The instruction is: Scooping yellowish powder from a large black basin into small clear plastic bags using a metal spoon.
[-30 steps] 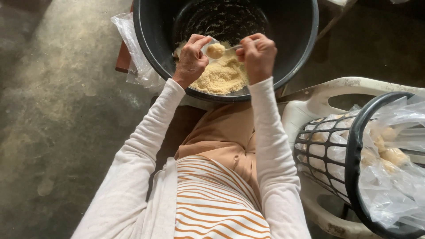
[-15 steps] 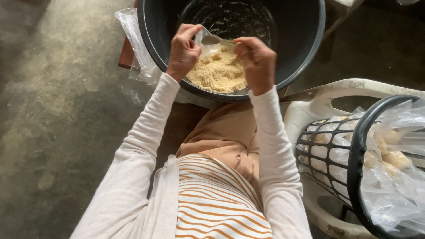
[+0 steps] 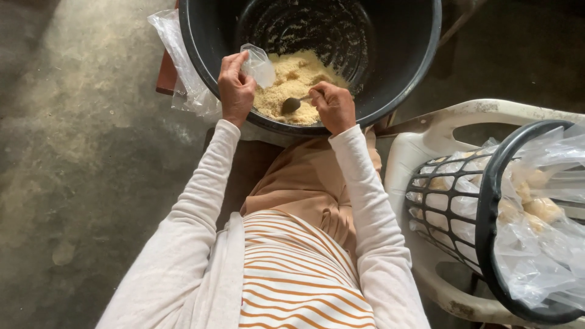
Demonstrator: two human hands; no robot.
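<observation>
A big black tub (image 3: 402, 85) stands in front of me with a heap of yellow crumbly meal (image 3: 298, 79) at its near side. My left hand (image 3: 234, 91) pinches a small clear plastic bag (image 3: 259, 64) over the meal. My right hand (image 3: 334, 106) grips a metal spoon (image 3: 292, 105) whose bowl rests on the meal, just right of the bag.
A black slatted basket (image 3: 481, 213) lined with clear plastic lies on a white plastic chair (image 3: 426, 146) at my right, holding several filled little bags. A stack of clear bags (image 3: 180, 61) hangs at the tub's left side. Bare concrete floor lies to the left.
Both hands first held a small filled bag between them. Now the left hand holds an empty clear bag and the right hand has a spoon down on the meal.
</observation>
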